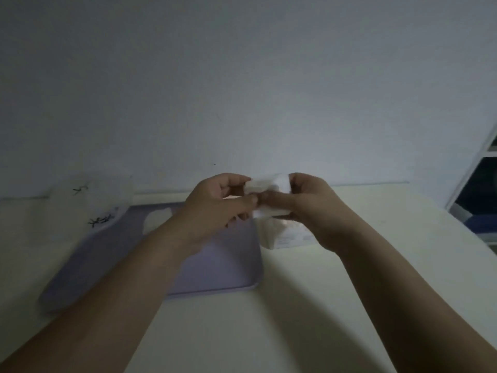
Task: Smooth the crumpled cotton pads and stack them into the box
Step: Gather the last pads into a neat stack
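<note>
A white cotton pad (269,184) is held in the air above the table, between both hands. My left hand (217,203) pinches its left edge with thumb and fingers. My right hand (309,208) pinches its right edge, the thumbs nearly meeting in front of the pad. Under my right hand stands a small white box (285,235), partly hidden by the hand. A lilac tray (223,265) lies below my left hand, with a white pad (157,220) on its far part, mostly hidden by my left forearm.
A clear plastic container (91,195) with dark marks stands at the tray's far left corner. The pale table (269,332) ends at a white wall behind. A window frame (473,181) sits at the right edge.
</note>
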A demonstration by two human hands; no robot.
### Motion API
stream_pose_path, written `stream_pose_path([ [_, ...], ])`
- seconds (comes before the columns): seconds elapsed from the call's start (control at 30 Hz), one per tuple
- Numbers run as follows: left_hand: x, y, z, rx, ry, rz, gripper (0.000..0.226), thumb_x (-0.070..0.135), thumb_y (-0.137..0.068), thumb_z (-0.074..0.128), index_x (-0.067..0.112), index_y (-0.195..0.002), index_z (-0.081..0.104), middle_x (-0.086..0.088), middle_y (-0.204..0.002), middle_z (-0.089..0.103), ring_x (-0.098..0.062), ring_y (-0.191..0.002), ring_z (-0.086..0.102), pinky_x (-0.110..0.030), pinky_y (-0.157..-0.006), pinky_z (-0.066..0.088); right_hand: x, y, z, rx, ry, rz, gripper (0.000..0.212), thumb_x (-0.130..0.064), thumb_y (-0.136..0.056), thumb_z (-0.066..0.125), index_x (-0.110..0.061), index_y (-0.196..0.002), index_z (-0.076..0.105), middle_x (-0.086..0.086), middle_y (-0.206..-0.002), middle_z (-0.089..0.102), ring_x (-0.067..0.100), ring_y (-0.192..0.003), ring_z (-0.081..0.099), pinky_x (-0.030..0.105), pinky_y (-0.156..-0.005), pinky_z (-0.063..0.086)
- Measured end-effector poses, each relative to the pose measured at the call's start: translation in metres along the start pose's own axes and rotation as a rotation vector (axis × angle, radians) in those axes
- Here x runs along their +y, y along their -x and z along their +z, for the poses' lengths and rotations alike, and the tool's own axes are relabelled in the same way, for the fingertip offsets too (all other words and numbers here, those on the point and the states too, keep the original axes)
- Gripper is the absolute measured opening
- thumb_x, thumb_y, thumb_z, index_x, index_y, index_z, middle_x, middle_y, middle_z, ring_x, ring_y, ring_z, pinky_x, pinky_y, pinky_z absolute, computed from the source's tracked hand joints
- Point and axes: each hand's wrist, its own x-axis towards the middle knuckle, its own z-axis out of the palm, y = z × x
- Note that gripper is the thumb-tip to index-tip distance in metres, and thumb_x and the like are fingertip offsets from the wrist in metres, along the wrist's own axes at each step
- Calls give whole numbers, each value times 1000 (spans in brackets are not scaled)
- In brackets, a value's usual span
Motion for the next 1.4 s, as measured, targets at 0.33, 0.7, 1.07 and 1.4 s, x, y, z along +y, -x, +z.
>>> stream_pose_path([
  [0.33,-2,-28,76,-157,-582,153,14,20,-91,70,30,-98,76,9,-65,63,0,-51,55,-13,-55,41,17,6,-51,380,366,31,42,-44,-73,67,-6,-89,59,-4,-77,55,14,-68,53,30,-58,41],
  [0.7,-13,-39,86,-318,-995,210,14,26,-91,61,25,-95,75,13,-90,72,-11,-86,65,-18,-70,48,35,-21,-65,160,785,88,27,-28,-92,64,-3,-87,57,4,-76,58,23,-68,54,29,-54,39],
  [1.07,-18,-34,71,-288,-774,225,19,12,-91,65,20,-100,79,19,-70,63,4,-65,57,-4,-59,39,30,-32,-57,75,864,121,35,-39,-79,79,-14,-82,54,-3,-79,57,13,-67,50,28,-55,37],
  [1.4,-31,-35,66,-259,-577,161,14,10,-88,72,18,-95,80,16,-70,67,7,-54,56,-10,-56,44,5,-33,-34,-72,1104,245,44,-27,-88,69,-13,-60,39,2,-59,41,19,-55,38,28,-52,32],
])
